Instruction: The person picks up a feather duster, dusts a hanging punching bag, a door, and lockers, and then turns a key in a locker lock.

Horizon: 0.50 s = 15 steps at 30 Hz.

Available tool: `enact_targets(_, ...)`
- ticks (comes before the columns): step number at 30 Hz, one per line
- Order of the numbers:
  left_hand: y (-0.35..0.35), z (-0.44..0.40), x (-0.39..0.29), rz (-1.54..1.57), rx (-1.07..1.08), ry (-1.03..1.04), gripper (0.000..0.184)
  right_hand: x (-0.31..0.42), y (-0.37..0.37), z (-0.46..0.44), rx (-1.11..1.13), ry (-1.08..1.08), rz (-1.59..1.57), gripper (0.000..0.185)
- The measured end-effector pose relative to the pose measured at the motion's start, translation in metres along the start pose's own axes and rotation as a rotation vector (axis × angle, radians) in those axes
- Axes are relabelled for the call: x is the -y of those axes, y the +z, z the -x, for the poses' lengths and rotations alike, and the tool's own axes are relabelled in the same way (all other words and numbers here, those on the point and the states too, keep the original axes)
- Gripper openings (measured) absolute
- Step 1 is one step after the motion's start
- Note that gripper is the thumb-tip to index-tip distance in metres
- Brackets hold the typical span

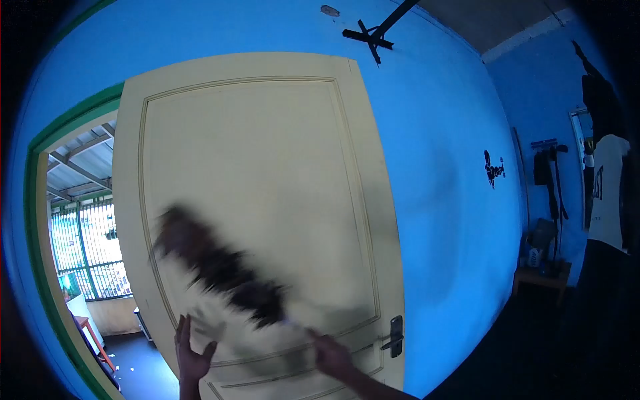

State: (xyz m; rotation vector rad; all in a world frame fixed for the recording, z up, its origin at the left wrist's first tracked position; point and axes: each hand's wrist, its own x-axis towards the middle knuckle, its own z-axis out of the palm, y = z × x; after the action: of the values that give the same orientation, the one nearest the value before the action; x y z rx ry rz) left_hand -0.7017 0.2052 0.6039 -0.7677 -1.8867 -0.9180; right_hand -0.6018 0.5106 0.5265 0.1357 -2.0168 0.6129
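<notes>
My right hand point(332, 355) is closed round the pale handle of a dark feather duster point(223, 270). The duster slants up and to the left across a cream panelled door point(253, 153), its feathers blurred by motion. Whether the feathers touch the panel I cannot tell. My left hand point(193, 350) is raised in front of the door's lower left part, fingers up and thumb apart, holding nothing. A faint shadow of it falls on the panel beside it. To the right of my right hand is the dark door handle point(395, 337).
The door stands ajar in a green frame point(35, 220); through the gap show a barred window point(93, 240) and a floor. On the right are a blue wall point(447, 200), hanging clothes point(548, 177), a small wooden table point(543, 279) and a white shirt point(608, 193). A black bracket point(370, 41) juts out above.
</notes>
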Motion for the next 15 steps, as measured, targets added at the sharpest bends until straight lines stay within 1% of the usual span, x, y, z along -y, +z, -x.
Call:
enact_targets(2, -0.001, 0.005, 0.001, -0.081, 0.011, 0.01, 0.079, -0.073, -0.009, -0.001, -0.451, -0.062, 0.166, 0.041)
enact_targets(3, -0.001, 0.008, 0.005, -0.083, 0.007, 0.002, 0.079, -0.141, -0.004, 0.005, -0.589, 0.19, -0.249, 0.038)
enact_targets(4, 0.0, 0.011, 0.012, -0.115, -0.001, -0.011, 0.079, -0.188, 0.001, 0.012, -0.706, 0.448, -0.664, 0.035)
enact_targets(5, 0.004, 0.015, 0.017, -0.145, -0.004, -0.024, 0.079, -0.161, -0.015, 0.015, -0.699, 0.45, -0.658, 0.035)
enact_targets(6, 0.011, 0.017, 0.017, -0.14, 0.0, -0.031, 0.079, -0.102, -0.05, 0.014, -0.611, 0.436, -0.259, 0.035)
enact_targets(7, 0.019, 0.018, 0.015, -0.18, 0.033, -0.04, 0.08, -0.07, -0.07, 0.014, -0.513, 0.409, 0.136, 0.034)
enact_targets(8, 0.027, 0.018, 0.015, -0.218, 0.067, -0.046, 0.081, -0.079, -0.065, 0.029, -0.513, 0.411, 0.143, 0.034)
enact_targets(9, 0.037, 0.02, 0.016, -0.209, 0.069, -0.047, 0.081, -0.096, -0.055, 0.055, -0.458, 0.447, 0.047, 0.037)
enact_targets(10, 0.048, 0.022, 0.016, -0.256, 0.126, -0.041, 0.086, -0.092, -0.058, 0.064, -0.403, 0.485, -0.05, 0.042)
enact_targets(11, 0.056, 0.024, 0.016, -0.305, 0.187, -0.033, 0.091, -0.088, -0.068, 0.077, -0.371, 0.434, 0.032, 0.043)
enact_targets(12, 0.063, 0.025, 0.012, -0.297, 0.196, -0.031, 0.091, -0.093, -0.072, 0.086, -0.372, 0.442, 0.041, 0.043)
enact_targets(14, 0.077, 0.028, 0.0, -0.415, 0.217, -0.096, 0.107, -0.103, -0.078, 0.11, -0.308, 0.264, 0.119, 0.044)
enact_targets(15, 0.082, 0.029, -0.003, -0.41, 0.232, -0.098, 0.107, -0.099, -0.081, 0.112, -0.302, 0.276, 0.126, 0.044)
